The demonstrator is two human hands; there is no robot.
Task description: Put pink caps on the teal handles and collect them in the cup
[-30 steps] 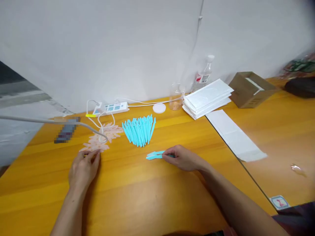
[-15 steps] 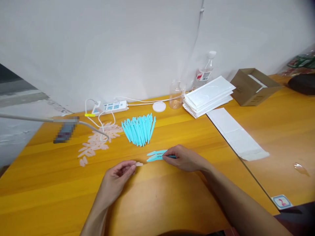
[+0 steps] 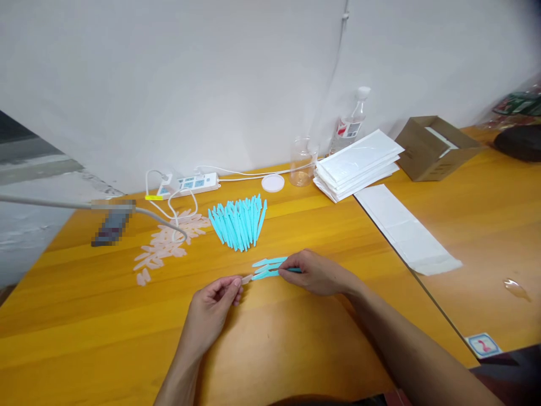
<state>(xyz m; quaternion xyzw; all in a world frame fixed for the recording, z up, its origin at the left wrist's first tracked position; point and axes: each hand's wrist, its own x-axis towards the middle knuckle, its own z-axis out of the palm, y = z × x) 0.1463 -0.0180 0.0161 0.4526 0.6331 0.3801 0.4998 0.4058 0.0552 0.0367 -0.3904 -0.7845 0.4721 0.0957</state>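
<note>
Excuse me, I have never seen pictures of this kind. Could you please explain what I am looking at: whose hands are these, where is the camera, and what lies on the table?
There is no machine here: these are one person's two bare hands. The camera sits on that person's head and looks forward and down, so both arms enter from the bottom edge. The left hand pinches one small pink piece. Its tip is close to the few blue sticks that the right hand holds flat on the orange table. Farther back lie a fan of the same sticks and, to its left, a heap of pink pieces. Near the wall are a power strip, a clear jar with a white lid beside it, a bottle, a stack of white bags and an open box.
</note>
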